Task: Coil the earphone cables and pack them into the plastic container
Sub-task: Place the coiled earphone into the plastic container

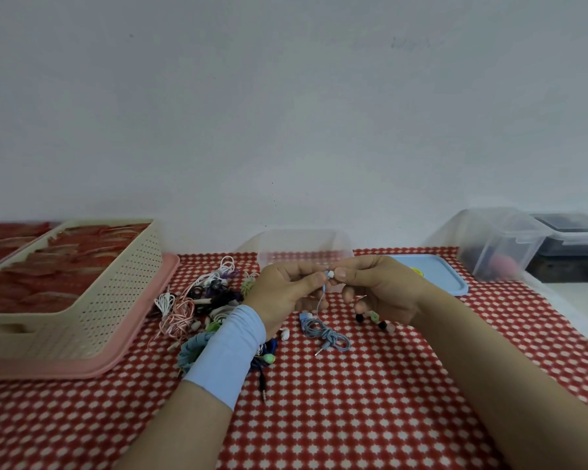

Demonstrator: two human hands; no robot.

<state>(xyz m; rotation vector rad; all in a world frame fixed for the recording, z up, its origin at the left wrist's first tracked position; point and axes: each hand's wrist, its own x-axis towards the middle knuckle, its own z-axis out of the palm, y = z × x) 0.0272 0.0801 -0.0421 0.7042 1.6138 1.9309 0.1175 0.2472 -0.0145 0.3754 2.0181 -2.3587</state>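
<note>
My left hand (282, 290) and my right hand (381, 286) meet above the table and both pinch a small blue-and-white earbud (330, 275). Its thin cable hangs down to a loose grey-blue bundle of earphone cable (326, 334) lying on the cloth. A clear plastic container (302, 249) stands just behind my hands, partly hidden by them. A tangled pile of earphones (201, 300) in white, pink, black, purple and green lies to the left of my left wrist. Further earbuds (374, 318) peek out under my right hand.
A beige perforated basket (116, 300) sits on a pink tray (143, 330) at the left. A light blue lid (435, 273) lies behind my right hand. Clear tubs (503, 242) and a dark bin (571, 232) stand at the far right. A red-and-white checked cloth (353, 418) covers the table.
</note>
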